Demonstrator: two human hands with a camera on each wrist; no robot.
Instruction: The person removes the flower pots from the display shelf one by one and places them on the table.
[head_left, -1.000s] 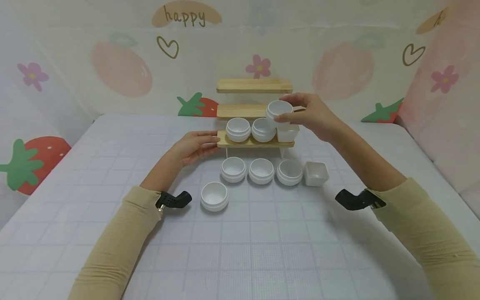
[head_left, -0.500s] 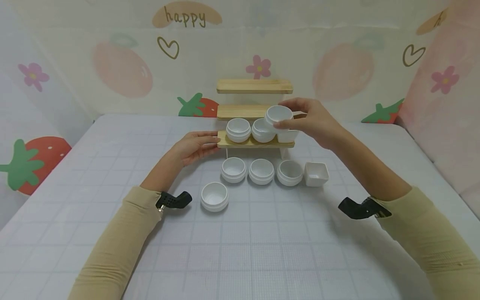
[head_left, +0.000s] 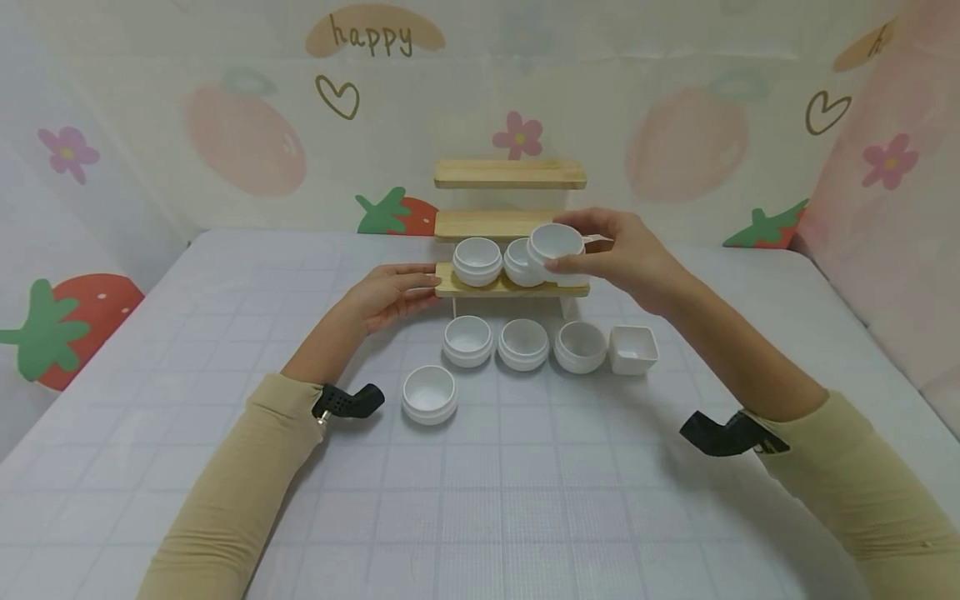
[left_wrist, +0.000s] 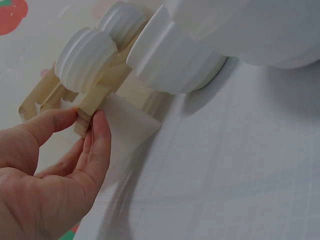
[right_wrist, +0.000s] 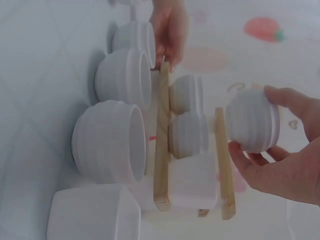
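Note:
My right hand holds a white round bowl by its side, thumb in front and fingers behind. In the right wrist view this bowl hangs apart from the shelf, above the things on it. Two round bowls, the left one and the middle one, sit on the lowest board of a tiered wooden stand. A square bowl stands beside them, mostly hidden in the head view by the held bowl. My left hand pinches the left end of that board between thumb and fingers, plain in the left wrist view.
Two higher boards, the middle and the top, rise behind. In front, a row on the table has three round bowls, one of them the middle bowl, and a square bowl. Another round bowl stands nearer.
My right hand has lowered the round bowl and brought it slightly left, so it now covers more of the middle and square bowls. My left hand stays on the board.

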